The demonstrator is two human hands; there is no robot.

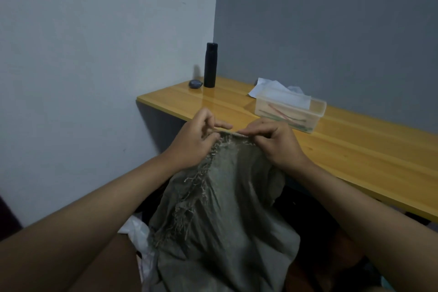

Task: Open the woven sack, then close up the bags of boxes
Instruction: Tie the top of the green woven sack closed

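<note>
Both hands work the top hem of the grey woven sack (220,208), which stands at centre frame, its mouth held up against the near edge of the yellow wooden desk (355,149). From where I watch, the left hand (194,142) at 10 o'clock of the sack's mouth pinches the hem between thumb and curled fingers, index finger stretched out along the edge. The right hand (275,142) at 2 o'clock pinches the same hem, fingers curled over it. A frayed seam of loose threads (194,187) runs down the sack's left side.

The mouth looks shut yet, so I judge the opening step is in hand. To do it well I would keep both pinches close together on the two layers, part them slowly, and steer clear of the fraying.

On the desk stand a black flask (211,64) at 12 o'clock, a small dark pouch (195,83) just beside it, and a clear plastic box (290,111) at 1 o'clock. White plastic (135,232) shows at 8 o'clock; whether it is a bag of boxes I cannot tell.
</note>
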